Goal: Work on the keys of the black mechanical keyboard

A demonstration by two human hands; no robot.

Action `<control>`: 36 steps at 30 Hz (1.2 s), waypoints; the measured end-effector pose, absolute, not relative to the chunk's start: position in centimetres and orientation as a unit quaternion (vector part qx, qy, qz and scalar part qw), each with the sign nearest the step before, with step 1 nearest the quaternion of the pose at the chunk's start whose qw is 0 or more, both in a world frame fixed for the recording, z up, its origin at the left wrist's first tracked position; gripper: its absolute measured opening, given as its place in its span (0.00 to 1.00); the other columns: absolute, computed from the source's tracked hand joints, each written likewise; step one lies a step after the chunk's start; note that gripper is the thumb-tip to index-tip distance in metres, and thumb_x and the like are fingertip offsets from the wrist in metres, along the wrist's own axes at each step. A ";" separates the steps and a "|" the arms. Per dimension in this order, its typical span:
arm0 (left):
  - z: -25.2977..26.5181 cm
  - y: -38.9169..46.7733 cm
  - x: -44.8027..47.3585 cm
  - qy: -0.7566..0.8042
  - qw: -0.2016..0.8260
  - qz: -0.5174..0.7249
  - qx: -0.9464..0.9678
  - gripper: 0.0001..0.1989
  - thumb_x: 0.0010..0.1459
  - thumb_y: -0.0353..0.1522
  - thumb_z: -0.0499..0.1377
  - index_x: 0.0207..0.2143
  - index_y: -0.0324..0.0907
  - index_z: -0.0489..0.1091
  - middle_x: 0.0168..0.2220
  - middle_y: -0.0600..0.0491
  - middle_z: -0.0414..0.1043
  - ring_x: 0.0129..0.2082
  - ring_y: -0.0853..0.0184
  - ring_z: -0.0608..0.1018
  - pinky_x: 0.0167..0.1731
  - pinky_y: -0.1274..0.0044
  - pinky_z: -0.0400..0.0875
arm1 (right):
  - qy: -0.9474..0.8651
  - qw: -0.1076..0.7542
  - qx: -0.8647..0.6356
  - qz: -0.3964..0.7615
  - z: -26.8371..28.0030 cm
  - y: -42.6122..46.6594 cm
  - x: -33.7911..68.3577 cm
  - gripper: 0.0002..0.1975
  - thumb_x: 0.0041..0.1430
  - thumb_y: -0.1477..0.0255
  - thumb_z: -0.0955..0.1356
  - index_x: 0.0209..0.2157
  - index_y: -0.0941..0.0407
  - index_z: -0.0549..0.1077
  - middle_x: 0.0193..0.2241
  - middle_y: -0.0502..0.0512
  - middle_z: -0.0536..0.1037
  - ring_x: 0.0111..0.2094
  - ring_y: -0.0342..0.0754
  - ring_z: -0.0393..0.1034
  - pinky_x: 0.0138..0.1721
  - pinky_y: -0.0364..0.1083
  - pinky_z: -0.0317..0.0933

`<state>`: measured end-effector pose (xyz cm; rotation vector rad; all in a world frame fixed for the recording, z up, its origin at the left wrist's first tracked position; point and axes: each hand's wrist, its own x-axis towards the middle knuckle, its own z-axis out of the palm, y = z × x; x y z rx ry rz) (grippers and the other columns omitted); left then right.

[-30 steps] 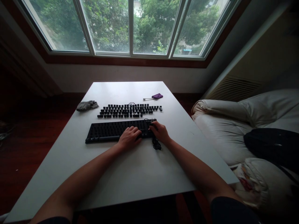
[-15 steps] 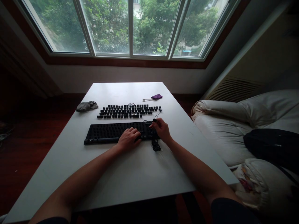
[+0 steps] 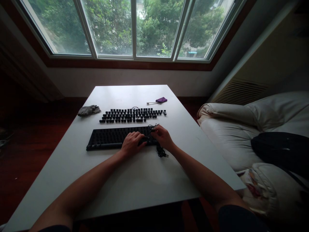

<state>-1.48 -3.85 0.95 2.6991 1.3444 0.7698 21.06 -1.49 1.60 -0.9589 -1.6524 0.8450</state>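
Observation:
A black keyboard (image 3: 106, 137) lies on the white table, most of its keycaps off. My left hand (image 3: 132, 142) rests on its right half, fingers stretched over the keys and holding nothing that shows. Over the keyboard's right end, my right hand (image 3: 163, 137) is closed in a pinch on a small wire keycap puller (image 3: 156, 125), largely covered by the fingers. Behind the keyboard stand loose black keycaps (image 3: 125, 115) in several rows. The keyboard's bundled USB cable (image 3: 161, 151) lies by its front right corner.
A grey cloth (image 3: 88, 110) lies at the table's left edge. Towards the back right are a purple pouch (image 3: 161, 100) and a thin white stick (image 3: 151, 103). A pale sofa (image 3: 224, 135) with a dark bag (image 3: 282, 145) stands right of the table (image 3: 135, 180).
My right hand has shifted slightly left and turned, so the puller's wires no longer point up and away to the right. My left hand stays on the keyboard.

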 end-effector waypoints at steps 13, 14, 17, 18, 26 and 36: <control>0.7 -3.8 -1.6 0.443 0.039 0.280 0.851 0.10 0.66 0.40 0.57 0.45 0.45 0.71 0.41 0.50 0.75 0.40 0.61 0.75 0.44 0.68 0.66 | -0.650 0.468 -0.386 0.457 1.7 -2.6 20.2 0.12 0.58 0.62 0.72 0.38 0.54 0.71 0.26 0.51 0.80 0.29 0.50 0.77 0.33 0.49 0.71; 0.8 -3.8 -1.6 0.447 0.040 0.284 0.847 0.10 0.66 0.40 0.57 0.45 0.45 0.71 0.41 0.51 0.75 0.40 0.61 0.75 0.44 0.68 0.66 | -0.646 0.472 -0.390 0.456 1.7 -2.6 20.2 0.12 0.57 0.62 0.72 0.38 0.54 0.71 0.26 0.52 0.80 0.29 0.51 0.78 0.33 0.49 0.72; 0.8 -3.8 -1.6 0.455 0.042 0.295 0.839 0.11 0.66 0.40 0.57 0.46 0.45 0.70 0.40 0.51 0.75 0.39 0.62 0.75 0.43 0.69 0.66 | -0.638 0.476 -0.389 0.463 1.7 -2.6 20.3 0.12 0.57 0.62 0.72 0.37 0.53 0.70 0.26 0.52 0.80 0.28 0.51 0.78 0.33 0.49 0.72; 0.8 -3.8 -1.6 0.456 0.044 0.298 0.838 0.11 0.66 0.40 0.56 0.46 0.45 0.70 0.40 0.51 0.75 0.39 0.62 0.75 0.43 0.69 0.66 | -0.637 0.477 -0.387 0.465 1.7 -2.6 20.3 0.12 0.58 0.62 0.72 0.37 0.53 0.70 0.26 0.52 0.80 0.28 0.51 0.78 0.32 0.49 0.72; 0.5 -3.7 -1.8 0.452 0.061 0.315 0.832 0.13 0.66 0.39 0.57 0.50 0.45 0.68 0.40 0.52 0.74 0.39 0.63 0.76 0.42 0.70 0.67 | -0.633 0.475 -0.391 0.470 1.5 -2.4 20.2 0.12 0.58 0.61 0.72 0.37 0.53 0.69 0.26 0.51 0.80 0.27 0.51 0.77 0.31 0.49 0.71; 0.5 -3.8 -1.7 0.461 0.068 0.322 0.824 0.12 0.65 0.35 0.57 0.51 0.46 0.68 0.41 0.52 0.74 0.38 0.63 0.76 0.42 0.71 0.68 | -0.630 0.482 -0.383 0.474 1.3 -2.3 20.3 0.12 0.58 0.60 0.71 0.37 0.53 0.69 0.26 0.51 0.79 0.28 0.50 0.77 0.32 0.49 0.72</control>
